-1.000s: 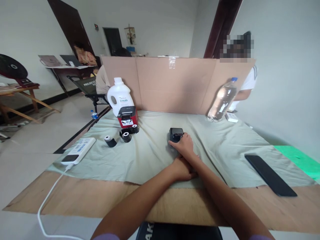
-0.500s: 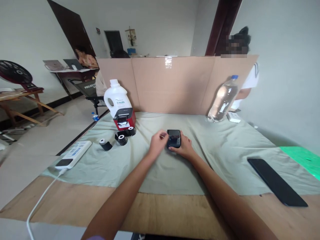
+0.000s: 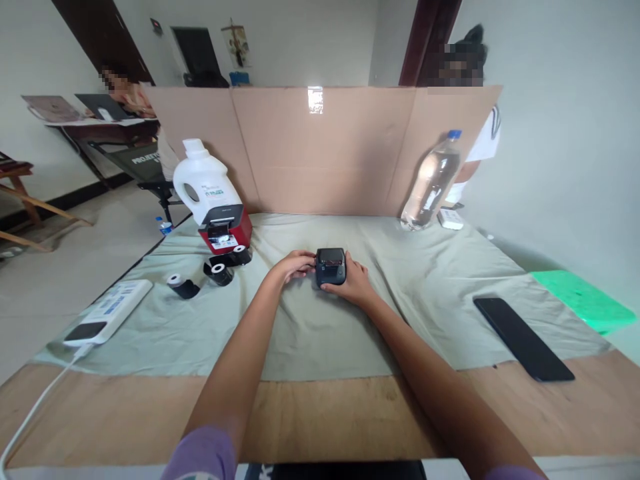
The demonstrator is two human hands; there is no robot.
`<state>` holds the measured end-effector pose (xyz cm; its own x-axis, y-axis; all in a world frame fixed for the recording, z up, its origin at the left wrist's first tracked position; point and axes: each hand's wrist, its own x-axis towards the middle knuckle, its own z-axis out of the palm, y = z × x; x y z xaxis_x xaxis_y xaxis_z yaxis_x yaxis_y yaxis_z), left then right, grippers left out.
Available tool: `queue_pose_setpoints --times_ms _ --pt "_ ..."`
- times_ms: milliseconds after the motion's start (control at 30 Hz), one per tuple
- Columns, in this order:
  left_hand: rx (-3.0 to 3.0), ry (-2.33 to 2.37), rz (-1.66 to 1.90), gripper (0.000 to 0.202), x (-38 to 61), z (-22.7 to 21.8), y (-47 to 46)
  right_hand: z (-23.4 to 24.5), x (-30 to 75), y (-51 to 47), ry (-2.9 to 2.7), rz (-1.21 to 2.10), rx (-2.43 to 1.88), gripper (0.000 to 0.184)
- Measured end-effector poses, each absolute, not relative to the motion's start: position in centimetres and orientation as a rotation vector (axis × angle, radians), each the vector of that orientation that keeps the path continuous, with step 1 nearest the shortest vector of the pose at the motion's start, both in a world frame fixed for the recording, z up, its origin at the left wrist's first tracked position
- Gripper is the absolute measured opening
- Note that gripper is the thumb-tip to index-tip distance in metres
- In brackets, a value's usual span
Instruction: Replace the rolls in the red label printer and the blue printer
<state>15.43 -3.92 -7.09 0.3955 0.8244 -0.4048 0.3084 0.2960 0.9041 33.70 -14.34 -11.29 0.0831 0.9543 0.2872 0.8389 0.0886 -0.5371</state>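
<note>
A small black portable printer (image 3: 331,268) sits on the pale green cloth (image 3: 320,347) in front of me, its lid side facing up. My right hand (image 3: 356,281) wraps round its right side, thumb along the near edge. At the printer's left side is my left hand (image 3: 296,265), fingers stretched toward the edge and their tips touching or very close to it. Farther left stand rolls of black-backed paper: one roll (image 3: 183,286) apart, another roll (image 3: 219,273) and a third roll (image 3: 241,254) near a red and black label printer (image 3: 225,228).
A white jug (image 3: 207,183) stands behind the red printer. Cardboard (image 3: 325,153) walls the far edge. A water bottle (image 3: 431,181) leans at right, with a black phone (image 3: 523,339) nearer. A white power strip (image 3: 110,312) lies left. Two people sit or stand beyond.
My left hand has moved from a pinch at the printer's upper left to its left side, fingers straighter. My right hand keeps its grip. The view has shifted right and down.
</note>
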Motion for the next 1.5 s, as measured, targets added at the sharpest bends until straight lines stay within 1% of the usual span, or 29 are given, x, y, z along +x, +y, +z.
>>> queue_pose_setpoints --times_ms 133,300,400,700,1067,1200,1400,1500 --pt "1.284 1.202 0.463 0.034 15.5 -7.4 -3.8 -11.2 33.7 -14.3 -1.759 0.260 -1.770 0.110" --pt "1.281 1.235 0.461 0.036 15.7 -7.4 -4.0 -10.9 33.5 -14.5 -1.750 0.262 -1.756 0.096" --pt "1.292 1.241 0.463 0.037 15.7 -7.3 -4.2 -10.7 33.4 -14.6 -1.744 0.267 -1.750 0.091" --pt "1.345 1.301 0.405 0.037 15.5 -7.2 -3.8 -10.6 33.4 -14.8 -1.756 0.267 -1.740 0.089" --pt "1.360 1.319 0.423 0.018 15.7 -6.8 -4.4 -10.5 33.5 -14.8 -1.775 0.259 -1.735 0.086" --pt "1.357 1.310 0.426 0.010 15.7 -6.7 -4.4 -10.4 33.4 -14.8 -1.771 0.266 -1.733 0.088" --pt "1.421 1.302 0.461 0.017 15.4 -5.3 -4.6 -10.5 33.4 -14.8 -1.756 0.272 -1.729 0.089" --pt "1.572 1.257 0.458 0.017 15.4 -4.5 -4.5 -10.5 33.4 -14.8 -1.759 0.272 -1.734 0.089"
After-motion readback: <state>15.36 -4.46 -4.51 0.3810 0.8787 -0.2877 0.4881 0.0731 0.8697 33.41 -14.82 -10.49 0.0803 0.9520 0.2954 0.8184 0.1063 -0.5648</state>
